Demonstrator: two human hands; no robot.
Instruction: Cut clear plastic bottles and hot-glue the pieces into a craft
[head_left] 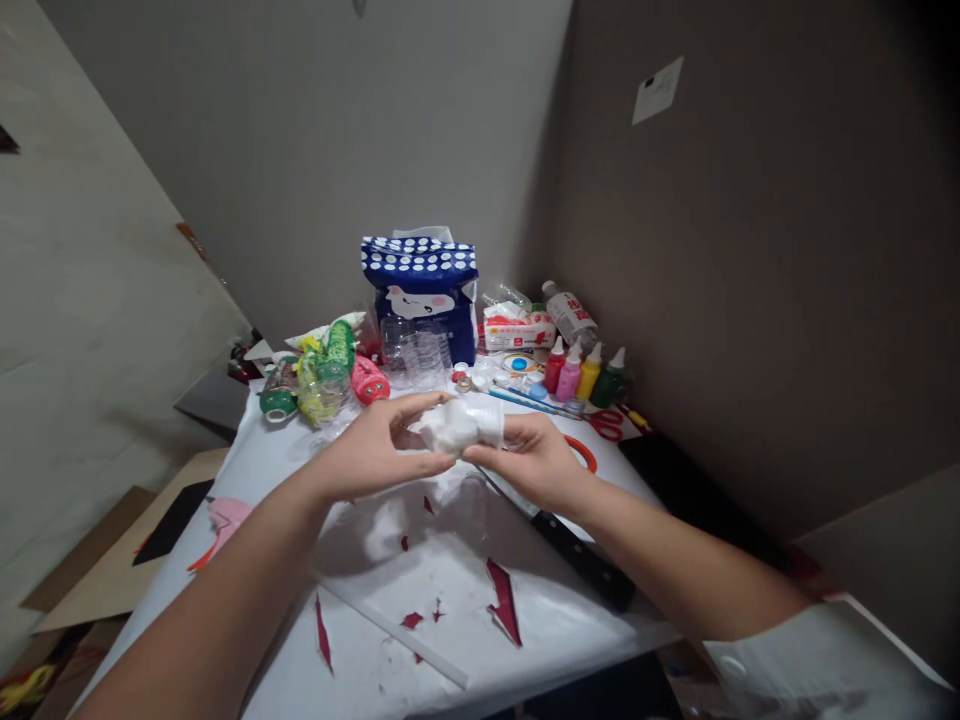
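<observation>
My left hand (375, 450) and right hand (529, 462) pinch a white wad (459, 424) between them, fingers curled around it, above the table's (450, 620) centre. At five o'clock lies a black-handled knife (577, 560); lowering my right wrist carelessly could brush its blade. Paint bottles (585, 372) at one o'clock could topple.

Home craft corner: paint bottles (584, 372), scissors (609, 423).

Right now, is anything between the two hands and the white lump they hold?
Nothing visible: the left hand and the right hand both grip the white lump directly, above the table.
</observation>
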